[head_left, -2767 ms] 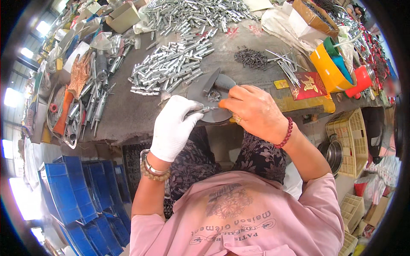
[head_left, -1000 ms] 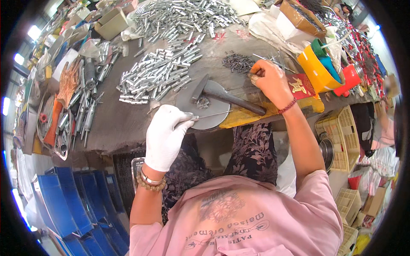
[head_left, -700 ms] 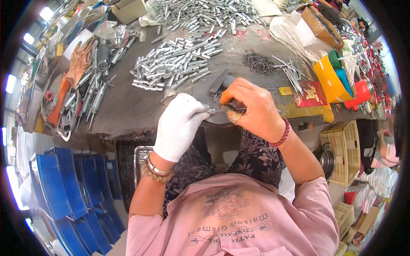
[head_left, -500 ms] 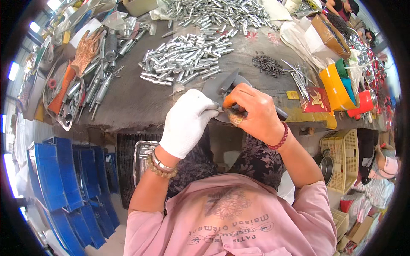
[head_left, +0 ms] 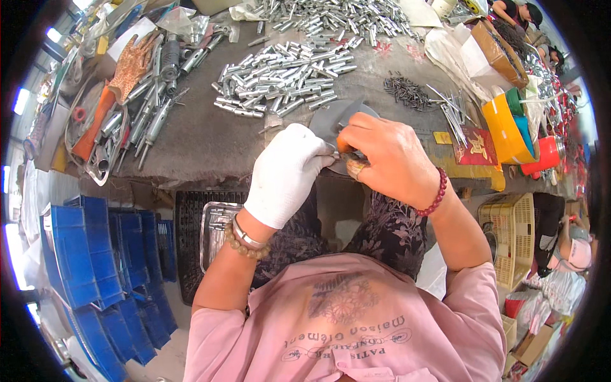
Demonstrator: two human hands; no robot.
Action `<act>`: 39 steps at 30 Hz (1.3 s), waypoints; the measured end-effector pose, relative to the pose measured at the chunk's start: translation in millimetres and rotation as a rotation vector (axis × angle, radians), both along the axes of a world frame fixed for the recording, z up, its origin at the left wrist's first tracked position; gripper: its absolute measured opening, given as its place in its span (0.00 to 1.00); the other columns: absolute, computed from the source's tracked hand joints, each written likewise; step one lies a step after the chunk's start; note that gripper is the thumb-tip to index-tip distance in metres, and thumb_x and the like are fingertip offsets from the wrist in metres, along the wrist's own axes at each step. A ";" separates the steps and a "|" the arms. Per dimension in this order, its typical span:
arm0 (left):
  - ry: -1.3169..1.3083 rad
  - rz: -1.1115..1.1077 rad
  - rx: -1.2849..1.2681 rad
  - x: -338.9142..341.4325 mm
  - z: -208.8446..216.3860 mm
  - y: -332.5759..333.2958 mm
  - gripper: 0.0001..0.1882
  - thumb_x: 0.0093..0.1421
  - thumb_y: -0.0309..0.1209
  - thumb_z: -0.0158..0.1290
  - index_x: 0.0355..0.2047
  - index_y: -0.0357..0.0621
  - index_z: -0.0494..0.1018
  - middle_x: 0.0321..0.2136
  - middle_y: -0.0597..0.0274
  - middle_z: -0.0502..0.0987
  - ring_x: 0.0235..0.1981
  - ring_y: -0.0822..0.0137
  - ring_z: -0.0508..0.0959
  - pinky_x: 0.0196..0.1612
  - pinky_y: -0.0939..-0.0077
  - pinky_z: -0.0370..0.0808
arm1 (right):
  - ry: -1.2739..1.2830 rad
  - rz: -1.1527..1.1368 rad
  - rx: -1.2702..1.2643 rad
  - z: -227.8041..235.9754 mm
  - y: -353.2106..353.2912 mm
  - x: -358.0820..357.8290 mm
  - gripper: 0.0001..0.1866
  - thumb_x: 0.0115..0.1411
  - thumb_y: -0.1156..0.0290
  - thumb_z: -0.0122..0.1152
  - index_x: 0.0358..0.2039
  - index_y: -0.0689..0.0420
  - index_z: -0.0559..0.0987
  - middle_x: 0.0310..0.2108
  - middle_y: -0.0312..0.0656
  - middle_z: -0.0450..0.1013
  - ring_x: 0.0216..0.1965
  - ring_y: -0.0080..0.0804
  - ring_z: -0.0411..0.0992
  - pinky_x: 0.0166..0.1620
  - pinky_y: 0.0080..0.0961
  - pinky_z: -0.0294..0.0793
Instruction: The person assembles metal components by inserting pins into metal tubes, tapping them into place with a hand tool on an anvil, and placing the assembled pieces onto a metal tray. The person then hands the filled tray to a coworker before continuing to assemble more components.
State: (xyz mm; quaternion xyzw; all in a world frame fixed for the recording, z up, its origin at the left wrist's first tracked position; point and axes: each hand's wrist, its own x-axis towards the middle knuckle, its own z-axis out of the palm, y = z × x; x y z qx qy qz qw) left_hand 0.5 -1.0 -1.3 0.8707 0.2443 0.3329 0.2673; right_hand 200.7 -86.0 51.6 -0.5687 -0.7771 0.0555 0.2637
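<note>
My left hand (head_left: 280, 175), in a white glove, is closed with thumb and forefinger pinching a small metal piece (head_left: 336, 155). Bare and curled, my right hand (head_left: 391, 162) meets it at the fingertips; what lies inside its fingers is mostly hidden. Both hands are over the front edge of the workbench, in front of a round grey plate (head_left: 323, 121). Part of a dark tool (head_left: 347, 117) shows on the plate behind my right fingers. Beyond the plate lies a heap of shiny metal tubes (head_left: 280, 79).
More metal tubes (head_left: 337, 19) pile up at the back. Small dark pins (head_left: 407, 92) and thin rods (head_left: 452, 118) lie right, near a yellow container (head_left: 503, 130). Tools and an orange patterned glove (head_left: 130, 67) crowd the left. Blue bins (head_left: 83, 254) stand below; other people are at far right.
Both hands have shifted slightly right in the picture, still meeting at the fingertips. The dark handle that showed beside my right wrist is now hidden. The bench view has shifted a little too.
</note>
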 end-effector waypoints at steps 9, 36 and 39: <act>-0.015 -0.001 0.052 3.4 -5.0 4.9 0.08 0.54 0.25 0.68 0.35 0.43 0.83 0.32 0.57 0.79 0.38 0.53 0.81 0.42 0.64 0.78 | -0.174 0.050 -0.033 7.3 7.0 -2.5 0.07 0.53 0.77 0.66 0.34 0.59 0.78 0.35 0.48 0.75 0.38 0.53 0.79 0.42 0.47 0.81; -0.012 0.029 0.106 3.1 -5.8 -0.4 0.05 0.56 0.27 0.67 0.33 0.46 0.83 0.31 0.58 0.77 0.36 0.55 0.80 0.41 0.64 0.78 | 0.087 -0.048 0.047 -24.9 0.8 -0.3 0.07 0.55 0.79 0.61 0.35 0.59 0.77 0.37 0.48 0.75 0.40 0.56 0.79 0.43 0.50 0.80; -0.004 0.021 0.122 2.2 -4.6 0.3 0.04 0.57 0.27 0.66 0.33 0.46 0.83 0.31 0.58 0.77 0.36 0.55 0.80 0.41 0.64 0.78 | -0.002 -0.033 0.073 -23.2 0.1 -3.5 0.07 0.56 0.79 0.60 0.37 0.59 0.78 0.37 0.47 0.75 0.40 0.55 0.79 0.43 0.50 0.80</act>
